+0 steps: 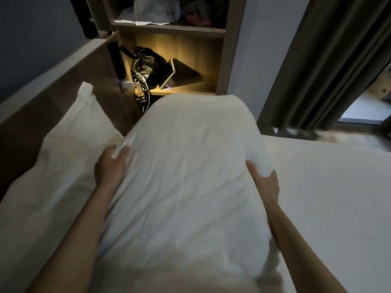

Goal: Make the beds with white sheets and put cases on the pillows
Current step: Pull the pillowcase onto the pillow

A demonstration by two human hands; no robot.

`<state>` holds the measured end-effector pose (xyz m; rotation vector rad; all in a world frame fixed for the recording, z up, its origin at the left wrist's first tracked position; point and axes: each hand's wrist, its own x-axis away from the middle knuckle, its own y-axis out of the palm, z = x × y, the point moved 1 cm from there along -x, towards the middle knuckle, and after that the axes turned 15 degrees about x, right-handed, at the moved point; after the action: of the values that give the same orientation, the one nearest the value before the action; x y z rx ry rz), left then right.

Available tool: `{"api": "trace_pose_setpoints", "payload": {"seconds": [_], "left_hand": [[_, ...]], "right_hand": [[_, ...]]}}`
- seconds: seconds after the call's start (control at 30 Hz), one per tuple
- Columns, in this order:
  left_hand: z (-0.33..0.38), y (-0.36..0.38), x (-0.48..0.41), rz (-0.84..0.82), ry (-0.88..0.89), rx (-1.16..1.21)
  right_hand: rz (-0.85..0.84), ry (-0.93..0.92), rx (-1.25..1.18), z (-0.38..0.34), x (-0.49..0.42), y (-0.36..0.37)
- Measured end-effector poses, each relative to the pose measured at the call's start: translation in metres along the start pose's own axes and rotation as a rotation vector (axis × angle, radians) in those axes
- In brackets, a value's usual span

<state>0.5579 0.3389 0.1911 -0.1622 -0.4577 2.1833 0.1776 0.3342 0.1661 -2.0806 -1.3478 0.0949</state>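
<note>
A large white pillow (186,166) in a white case fills the middle of the view, held up over the bed between both hands. My left hand (111,163) grips its left edge, with bunched fabric pinched between thumb and fingers. On the pillow's right edge, my right hand (264,182) holds it with the thumb and fingers curled round the side. A second white pillow (63,149) lies at the left against the wooden headboard (69,72). The bed's white sheet (328,197) stretches smooth to the right.
A lit wooden shelf unit (190,60) stands behind the bed, holding a black bag (146,66) and a dark folded stand (179,72). Crumpled white cloth (152,11) lies on the upper shelf. Dark curtains (330,66) hang at the right, beside a window.
</note>
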Motion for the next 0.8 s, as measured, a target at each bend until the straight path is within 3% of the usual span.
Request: {"api": "trace_pose_setpoints", "payload": {"seconds": [0.07, 0.2, 0.23, 0.4, 0.57, 0.67, 0.8], "left_hand": [[-0.033, 0.036, -0.017, -0.146, -0.056, -0.097], [-0.128, 0.092, 0.009, -0.677, -0.224, -0.477], [-0.146, 0.096, 0.023, -0.745, -0.255, -0.565], [-0.178, 0.085, 0.053, -0.599, -0.119, -0.6], [-0.188, 0.069, 0.082, -0.606, -0.143, -0.489], [-0.197, 0.068, 0.096, -0.634, -0.13, -0.516], [-0.193, 0.062, 0.113, -0.678, -0.185, -0.508]], "right_hand": [[-0.152, 0.097, 0.191, 0.026, -0.04, 0.03], [-0.505, 0.116, 0.493, 0.103, -0.066, 0.084], [-0.549, 0.094, 0.552, 0.118, -0.061, 0.091], [-0.394, -0.017, 0.492, 0.152, -0.034, 0.093], [-0.42, 0.236, 0.327, 0.2, -0.015, 0.079], [-0.465, 0.332, 0.381, 0.217, 0.003, 0.073], [-0.403, 0.328, 0.615, 0.207, 0.015, 0.072]]}}
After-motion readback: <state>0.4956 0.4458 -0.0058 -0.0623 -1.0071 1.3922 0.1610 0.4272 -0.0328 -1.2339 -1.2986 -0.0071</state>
